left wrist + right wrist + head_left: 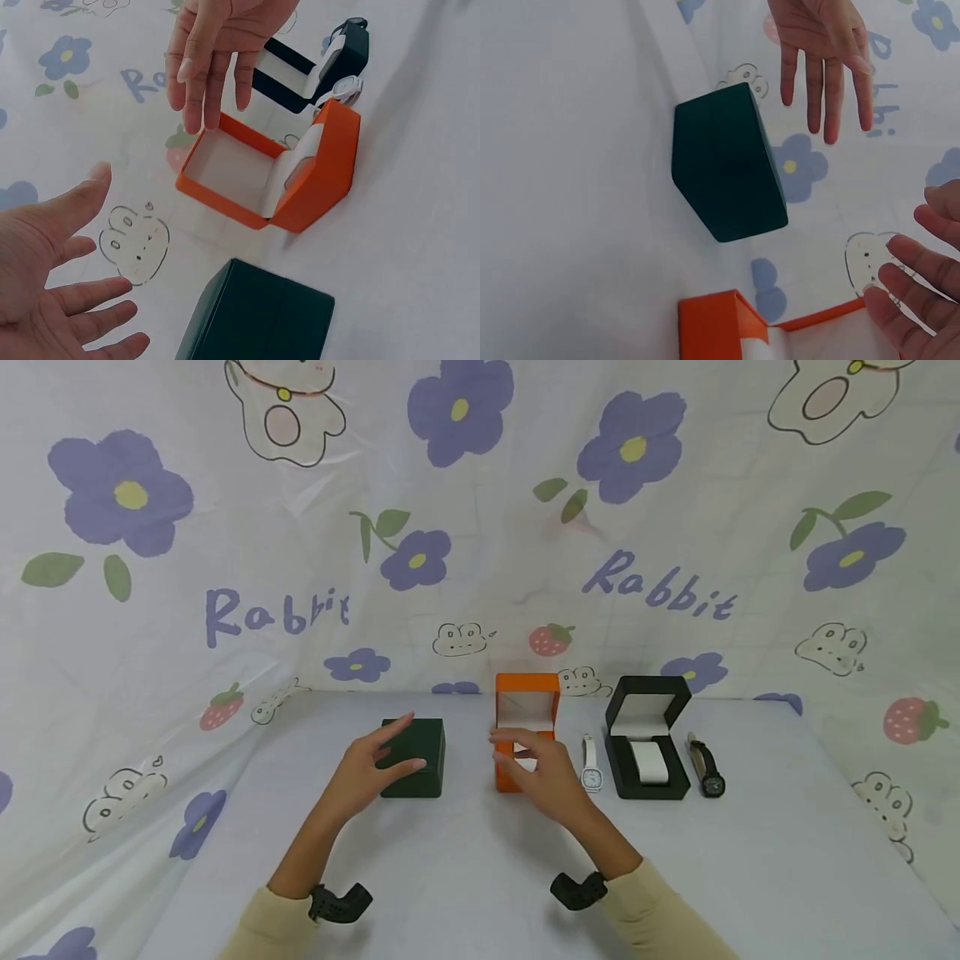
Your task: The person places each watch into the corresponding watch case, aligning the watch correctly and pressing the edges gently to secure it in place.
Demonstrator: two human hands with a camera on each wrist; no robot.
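Observation:
My left hand (363, 772) hovers over the left side of a closed dark green box (422, 783), fingers spread and holding nothing. In the left wrist view that box (262, 315) stands apart from the fingers. My right hand (553, 783) is raised before an open orange watch box (527, 682), partly hiding it in the head view. Its fingers are loosely extended and grip nothing, as the right wrist view shows of the hand (926, 277). Inside the orange box (322, 180) is a pale lining with a white cushion.
Right of the orange box lies a white-strapped watch (591, 777). Beside it stands an open black watch box (678, 783) with a white cushion (649, 763). A black watch (709, 777) lies at its right. Behind the white table (465, 877) hangs a patterned cloth (517, 510).

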